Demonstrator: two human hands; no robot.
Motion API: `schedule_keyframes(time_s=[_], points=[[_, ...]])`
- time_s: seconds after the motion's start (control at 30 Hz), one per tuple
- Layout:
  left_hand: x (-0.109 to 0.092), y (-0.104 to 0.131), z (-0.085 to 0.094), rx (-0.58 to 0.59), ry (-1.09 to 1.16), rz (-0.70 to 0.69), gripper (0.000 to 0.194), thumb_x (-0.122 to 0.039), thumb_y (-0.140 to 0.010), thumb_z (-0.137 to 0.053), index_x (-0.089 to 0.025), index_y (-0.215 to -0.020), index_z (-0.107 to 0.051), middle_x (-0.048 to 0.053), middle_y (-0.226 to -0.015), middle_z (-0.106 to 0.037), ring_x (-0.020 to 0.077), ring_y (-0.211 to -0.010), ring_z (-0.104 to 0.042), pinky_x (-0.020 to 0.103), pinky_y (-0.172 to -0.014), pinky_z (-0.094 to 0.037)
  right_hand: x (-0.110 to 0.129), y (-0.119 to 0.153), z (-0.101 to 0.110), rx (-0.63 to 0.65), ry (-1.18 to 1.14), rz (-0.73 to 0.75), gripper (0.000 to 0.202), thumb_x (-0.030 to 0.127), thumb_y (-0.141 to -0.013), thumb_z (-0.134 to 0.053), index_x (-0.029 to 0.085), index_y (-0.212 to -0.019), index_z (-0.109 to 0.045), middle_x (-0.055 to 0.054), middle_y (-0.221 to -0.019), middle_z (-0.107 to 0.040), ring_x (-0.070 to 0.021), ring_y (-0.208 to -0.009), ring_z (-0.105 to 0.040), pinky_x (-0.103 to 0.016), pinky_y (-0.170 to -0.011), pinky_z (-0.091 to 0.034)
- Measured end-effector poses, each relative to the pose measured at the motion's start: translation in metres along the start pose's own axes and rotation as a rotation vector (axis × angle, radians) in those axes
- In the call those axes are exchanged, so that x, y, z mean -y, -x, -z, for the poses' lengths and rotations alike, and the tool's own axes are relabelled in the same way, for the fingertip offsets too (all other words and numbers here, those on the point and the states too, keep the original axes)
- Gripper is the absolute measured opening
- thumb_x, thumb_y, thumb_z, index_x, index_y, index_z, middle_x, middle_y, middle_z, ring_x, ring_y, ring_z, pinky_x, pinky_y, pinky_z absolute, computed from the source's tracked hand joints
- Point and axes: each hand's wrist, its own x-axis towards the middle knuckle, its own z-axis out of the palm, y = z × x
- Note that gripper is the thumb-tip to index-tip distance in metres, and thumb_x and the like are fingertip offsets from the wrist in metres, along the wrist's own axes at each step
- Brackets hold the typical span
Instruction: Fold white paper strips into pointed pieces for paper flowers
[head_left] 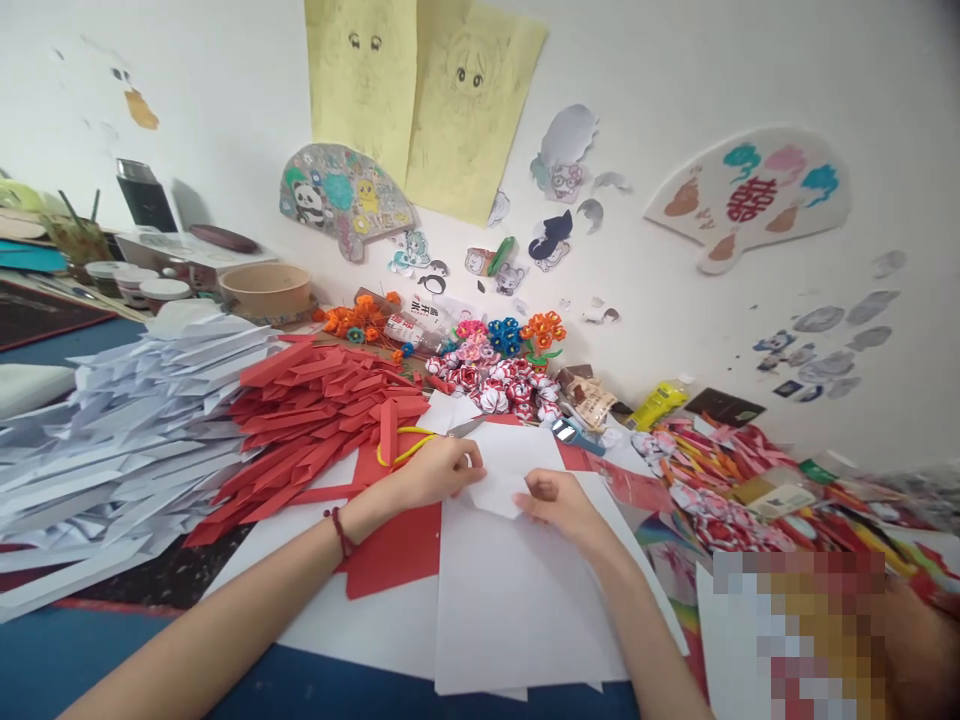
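A small piece of white paper (493,492) is stretched between my hands above the white sheets (517,610). My left hand (446,468), a dark red bracelet on its wrist, pinches the paper's left edge between thumb and fingers. At its lower right edge, my right hand (556,500) is closed on the same piece. Just behind my left hand lie scissors with yellow handles (409,440), partly hidden. Red paper (394,555) lies under my left wrist. A blue-strapped watch (574,434) rests beyond my right hand.
Heaps of folded white strips (127,430) and folded red strips (322,405) fill the left. Red-and-white paper balls (495,385) sit at the back, near a yellow bottle (660,402). Colourful strips (720,455) cover the right. A pixelated area hides the lower right corner.
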Motion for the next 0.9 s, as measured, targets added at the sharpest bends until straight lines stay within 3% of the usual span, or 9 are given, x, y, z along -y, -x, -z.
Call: schedule_keyframes(time_s=[0.03, 0.07, 0.2, 0.27, 0.43, 0.6, 0.9], points=[[0.001, 0.001, -0.001, 0.006, -0.098, 0.009, 0.019, -0.035, -0.084, -0.055, -0.018, -0.082, -0.061, 0.0, -0.062, -0.065, 0.013, -0.057, -0.056, 0.021, -0.055, -0.036, -0.004, -0.001, 0.002, 0.072, 0.062, -0.007, 0.033, 0.043, -0.067, -0.075, 0.015, -0.067, -0.058, 0.001, -0.06, -0.056, -0.0113, -0.054, -0.048, -0.023, -0.051, -0.033], [0.001, 0.003, -0.002, 0.008, -0.194, 0.013, 0.017, -0.034, -0.083, -0.057, -0.018, -0.081, -0.063, 0.001, -0.065, -0.066, 0.0148, -0.061, -0.059, 0.022, -0.056, -0.035, -0.008, -0.001, 0.004, 0.058, 0.111, 0.003, 0.032, 0.042, -0.067, -0.075, 0.015, -0.067, -0.059, 0.001, -0.06, -0.055, -0.0112, -0.054, -0.048, -0.022, -0.051, -0.032], [-0.001, 0.007, -0.011, -0.015, -0.479, 0.008, 0.014, -0.031, -0.083, -0.056, -0.02, -0.082, -0.065, 0.003, -0.07, -0.067, 0.0198, -0.068, -0.062, 0.025, -0.054, -0.032, -0.019, -0.002, 0.001, -0.182, 0.218, 0.042, 0.029, 0.041, -0.068, -0.074, 0.016, -0.074, -0.063, 0.003, -0.059, -0.051, -0.01, -0.052, -0.042, -0.022, -0.05, -0.029], [-0.002, 0.008, -0.015, -0.023, -0.529, -0.023, 0.011, -0.028, -0.083, -0.057, -0.02, -0.08, -0.064, 0.003, -0.076, -0.067, 0.0192, -0.07, -0.061, 0.025, -0.055, -0.033, -0.022, -0.001, -0.003, -0.241, 0.198, 0.063, 0.027, 0.041, -0.07, -0.072, 0.016, -0.08, -0.064, 0.003, -0.062, -0.052, -0.0103, -0.053, -0.042, -0.023, -0.05, -0.03], [-0.001, 0.007, -0.018, -0.046, -0.471, -0.113, 0.005, -0.021, -0.081, -0.059, -0.019, -0.083, -0.062, 0.002, -0.088, -0.065, 0.0171, -0.078, -0.06, 0.026, -0.065, -0.038, -0.018, 0.002, -0.01, -0.277, 0.316, 0.109, 0.019, 0.036, -0.076, -0.067, 0.018, -0.07, -0.063, 0.002, -0.058, -0.052, -0.0117, -0.053, -0.042, -0.024, -0.051, -0.032], [0.0, 0.005, -0.02, -0.052, -0.33, -0.106, 0.011, -0.017, -0.08, -0.06, -0.019, -0.09, -0.063, 0.001, -0.091, -0.065, 0.017, -0.082, -0.059, 0.03, -0.077, -0.037, -0.01, 0.004, -0.015, -0.266, 0.386, 0.193, 0.006, 0.025, -0.077, -0.064, 0.02, -0.076, -0.065, 0.001, -0.074, -0.06, -0.0106, -0.052, -0.041, -0.026, -0.055, -0.036], [0.0, 0.004, -0.023, -0.065, -0.197, -0.095, 0.01, -0.011, -0.079, -0.058, -0.019, -0.083, -0.062, -0.001, -0.083, -0.067, 0.0143, -0.077, -0.059, 0.029, -0.077, -0.032, -0.011, 0.008, -0.016, -0.179, 0.482, 0.274, 0.012, 0.015, -0.08, -0.053, 0.022, -0.084, -0.062, 0.0, -0.082, -0.061, -0.0121, -0.059, -0.047, -0.025, -0.058, -0.038]])
